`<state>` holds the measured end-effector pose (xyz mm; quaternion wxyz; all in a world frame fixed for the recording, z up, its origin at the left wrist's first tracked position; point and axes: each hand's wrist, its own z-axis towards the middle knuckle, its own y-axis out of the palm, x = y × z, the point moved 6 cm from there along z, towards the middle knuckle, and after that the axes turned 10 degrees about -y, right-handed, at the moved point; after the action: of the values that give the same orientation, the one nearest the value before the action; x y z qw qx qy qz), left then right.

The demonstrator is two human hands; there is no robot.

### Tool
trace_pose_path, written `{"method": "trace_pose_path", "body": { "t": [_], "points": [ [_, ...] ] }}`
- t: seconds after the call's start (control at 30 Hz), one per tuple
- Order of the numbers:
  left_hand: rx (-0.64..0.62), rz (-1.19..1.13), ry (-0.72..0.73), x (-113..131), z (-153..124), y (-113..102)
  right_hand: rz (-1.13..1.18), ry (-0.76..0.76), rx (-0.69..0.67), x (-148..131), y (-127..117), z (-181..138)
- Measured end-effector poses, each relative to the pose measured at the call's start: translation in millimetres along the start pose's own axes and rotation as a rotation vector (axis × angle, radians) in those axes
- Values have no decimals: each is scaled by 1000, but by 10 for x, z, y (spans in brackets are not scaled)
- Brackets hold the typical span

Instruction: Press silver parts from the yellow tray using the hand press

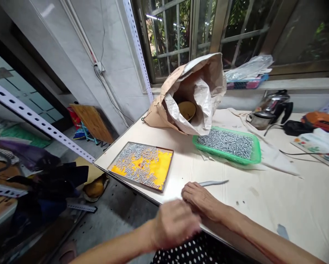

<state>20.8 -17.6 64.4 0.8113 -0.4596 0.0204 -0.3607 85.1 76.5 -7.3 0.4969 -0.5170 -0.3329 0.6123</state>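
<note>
My left hand is in front of the table's near edge, with curled fingers smeared by motion. Whether it holds anything cannot be seen. My right hand rests at the table edge just beyond it, fingers bent down and closed, their tips hidden. A thin grey strip lies on the table, one end passing behind my right hand. To the left, a shallow tray with a yellow bottom holds many small silver screw-like pieces. More such pieces fill a green plastic basket farther back.
An open paper sack lies on its side at the back, with a yellowish bowl inside. A metal kettle, a black cable and an orange object stand at right. A small grey piece lies near the right front.
</note>
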Motion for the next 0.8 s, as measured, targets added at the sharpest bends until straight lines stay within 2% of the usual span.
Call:
{"method": "trace_pose_path", "body": {
  "t": [0.07, 0.13, 0.17, 0.23, 0.33, 0.4, 0.47, 0.53, 0.6, 0.7, 0.8],
  "points": [
    [26, 212, -355, -600, 102, -257, 115, 57, 166, 15, -195, 23],
    [-22, 374, -706, -1229, 130, -415, 155, 158, 366, 124, -518, 11],
    [-68, 438, -832, -1497, 125, -447, 140, 225, 467, 224, -715, -18],
    [-192, 507, -983, -1910, 106, -421, 36, 372, 639, 501, -1145, -131],
    [-303, 559, -1078, -2233, 92, -313, -216, 575, 761, 1022, -1710, -396],
    [-338, 563, -1115, -2312, 91, -250, -353, 604, 682, 1320, -1895, -529],
    [-365, 534, -1162, -2343, 78, -210, -431, 653, 558, 1504, -1891, -647],
    [-380, 497, -1199, -2358, 58, -191, -415, 643, 476, 1473, -1725, -711],
    [-386, 480, -1200, -2370, 50, -183, -322, 574, 420, 1233, -1438, -714],
    [-399, 498, -1180, -2407, 64, -173, -135, 483, 355, 698, -928, -712],
    [-422, 517, -1176, -2426, 95, -195, -34, 502, 306, 265, -515, -790]
  ]
}}
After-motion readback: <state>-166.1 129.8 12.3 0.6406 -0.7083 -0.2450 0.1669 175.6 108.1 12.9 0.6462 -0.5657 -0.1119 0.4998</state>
